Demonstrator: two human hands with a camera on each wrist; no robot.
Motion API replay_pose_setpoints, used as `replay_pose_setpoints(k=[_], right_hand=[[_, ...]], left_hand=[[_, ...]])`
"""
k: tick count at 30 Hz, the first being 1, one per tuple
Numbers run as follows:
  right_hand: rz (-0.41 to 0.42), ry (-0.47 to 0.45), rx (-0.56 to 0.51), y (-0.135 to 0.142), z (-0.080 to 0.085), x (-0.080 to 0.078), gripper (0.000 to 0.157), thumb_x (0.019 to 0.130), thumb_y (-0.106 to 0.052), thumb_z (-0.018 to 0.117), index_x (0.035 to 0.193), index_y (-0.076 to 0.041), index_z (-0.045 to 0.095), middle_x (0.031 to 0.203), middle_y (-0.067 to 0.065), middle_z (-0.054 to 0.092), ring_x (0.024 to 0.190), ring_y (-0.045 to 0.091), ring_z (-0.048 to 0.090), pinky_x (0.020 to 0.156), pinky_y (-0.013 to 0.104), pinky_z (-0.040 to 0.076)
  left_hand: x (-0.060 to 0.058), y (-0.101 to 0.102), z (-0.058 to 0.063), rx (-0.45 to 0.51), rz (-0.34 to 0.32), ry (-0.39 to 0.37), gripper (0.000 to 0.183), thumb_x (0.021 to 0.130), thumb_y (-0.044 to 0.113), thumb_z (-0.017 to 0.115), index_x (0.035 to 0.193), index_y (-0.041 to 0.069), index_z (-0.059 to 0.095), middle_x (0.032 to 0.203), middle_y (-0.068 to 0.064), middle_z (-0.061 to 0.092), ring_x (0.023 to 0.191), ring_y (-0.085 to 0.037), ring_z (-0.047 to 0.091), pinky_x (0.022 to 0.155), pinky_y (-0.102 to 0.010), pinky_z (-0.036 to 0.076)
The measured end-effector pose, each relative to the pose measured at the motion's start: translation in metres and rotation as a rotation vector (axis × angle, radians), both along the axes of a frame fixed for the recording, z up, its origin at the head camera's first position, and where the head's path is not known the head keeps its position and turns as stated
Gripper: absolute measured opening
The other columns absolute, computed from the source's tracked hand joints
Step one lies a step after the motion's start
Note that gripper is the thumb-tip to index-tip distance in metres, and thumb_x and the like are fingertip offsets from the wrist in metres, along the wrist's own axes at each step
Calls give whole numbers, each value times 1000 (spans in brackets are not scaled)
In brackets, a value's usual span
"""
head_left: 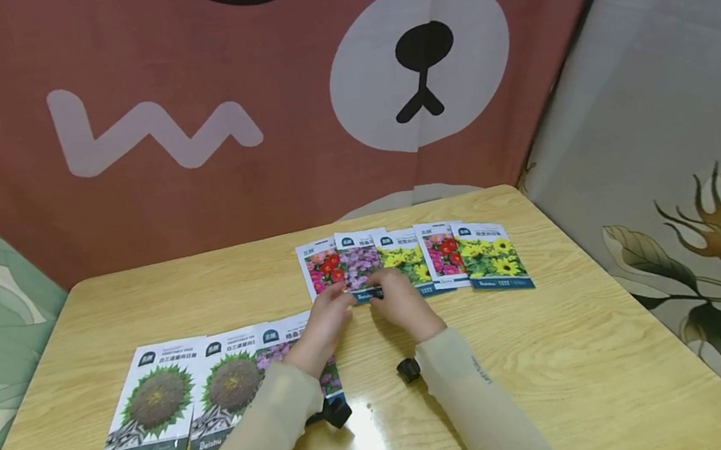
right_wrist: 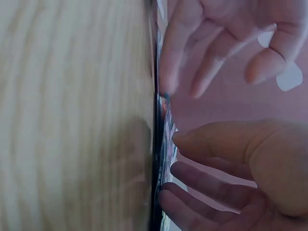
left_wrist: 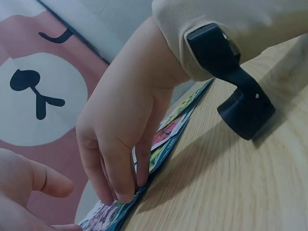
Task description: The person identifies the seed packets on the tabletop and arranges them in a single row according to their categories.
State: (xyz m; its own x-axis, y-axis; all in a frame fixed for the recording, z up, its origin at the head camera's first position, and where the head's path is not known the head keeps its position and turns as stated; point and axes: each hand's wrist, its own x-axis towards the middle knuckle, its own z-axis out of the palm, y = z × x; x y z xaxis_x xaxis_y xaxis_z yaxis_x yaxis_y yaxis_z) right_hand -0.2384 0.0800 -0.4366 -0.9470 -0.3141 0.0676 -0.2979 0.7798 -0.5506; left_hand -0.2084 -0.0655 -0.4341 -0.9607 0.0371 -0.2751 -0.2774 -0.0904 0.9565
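Note:
A row of overlapping flower seed packets lies toward the back of the table. My left hand (head_left: pixel 324 328) is at the near edge of a red-flower packet (head_left: pixel 323 265) and the purple-flower packet (head_left: pixel 361 261). Its fingers are extended and apart in the right wrist view. My right hand (head_left: pixel 406 305) rests its fingertips on the lower edge of the row, where the purple packet meets a yellow-flower packet (head_left: pixel 413 260). Slightly bent fingers (left_wrist: pixel 120 178) touch there without a visible grip. Further right lie another red-flower packet (head_left: pixel 443 252) and yellow-flower packet (head_left: pixel 495 253).
Nearer on the left, two sunflower seed packets (head_left: pixel 155 400) (head_left: pixel 231 383) and a purple-flower packet (head_left: pixel 332 380), partly behind my left arm, overlap on the wooden table (head_left: pixel 573 364). A printed bear curtain (head_left: pixel 288 181) hangs behind. Black wrist cameras (head_left: pixel 408 371) sit under both sleeves.

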Motion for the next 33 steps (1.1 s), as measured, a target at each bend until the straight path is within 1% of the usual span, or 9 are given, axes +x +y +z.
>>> replay_pose_setpoints(k=[5,8,11,13,17,21,24,28,33], right_hand=[[5,40,3,0,-3,1,30,80,0,69,110,1,65,113,15,63,111,31,55,98,41,43],[7,49,8,1,-4,1,30,80,-1,70,110,1,66,111,15,64,108,30,56,97,41,44],[12,57,14,1,-2,0,30,80,-2,70,109,1,66,110,14,64,108,30,57,96,41,45],[17,70,14,1,-1,0,29,80,-2,70,108,0,67,109,14,65,107,30,57,96,41,45],[23,97,8,1,-1,-1,24,81,-4,70,104,-1,68,105,13,66,103,29,59,93,41,46],[26,111,-1,2,-3,-1,19,81,-5,70,100,-3,70,102,11,67,100,28,60,91,40,47],[32,119,-13,2,-2,-1,16,83,-5,69,98,-4,70,101,9,67,99,26,60,90,39,48],[36,122,-42,2,-1,-1,14,85,-7,67,99,-6,70,102,8,67,99,25,60,90,38,48],[12,111,-88,2,1,0,16,86,-9,66,102,-6,69,104,8,66,101,25,59,91,38,48]], left_hand=[[-2,3,-1,60,0,8,57,88,0,45,141,-10,26,145,-27,28,128,-37,37,106,-43,36],[-3,3,-1,127,3,-16,56,91,0,43,142,-12,22,141,-28,32,124,-37,40,105,-43,37],[-6,5,-1,177,18,-45,54,92,1,43,141,-12,24,133,-28,38,115,-33,44,105,-41,38],[-7,5,-2,194,21,-49,53,92,1,43,141,-12,26,133,-27,39,111,-29,45,105,-41,37],[-9,9,-4,213,20,-11,54,87,-5,42,138,-15,28,133,-28,38,104,-26,46,104,-39,38],[-12,15,-9,209,59,13,53,84,-10,43,135,-16,33,124,-29,44,94,-22,52,95,-34,47],[-13,17,-13,181,102,24,48,84,-13,45,131,-17,37,120,-31,49,94,-25,57,87,-30,52],[-13,16,-16,134,151,44,45,84,-16,48,128,-17,41,120,-34,51,98,-28,60,83,-30,54],[-13,13,-13,56,178,62,46,81,-16,52,126,-11,47,112,-29,58,90,-23,63,81,-30,54]])
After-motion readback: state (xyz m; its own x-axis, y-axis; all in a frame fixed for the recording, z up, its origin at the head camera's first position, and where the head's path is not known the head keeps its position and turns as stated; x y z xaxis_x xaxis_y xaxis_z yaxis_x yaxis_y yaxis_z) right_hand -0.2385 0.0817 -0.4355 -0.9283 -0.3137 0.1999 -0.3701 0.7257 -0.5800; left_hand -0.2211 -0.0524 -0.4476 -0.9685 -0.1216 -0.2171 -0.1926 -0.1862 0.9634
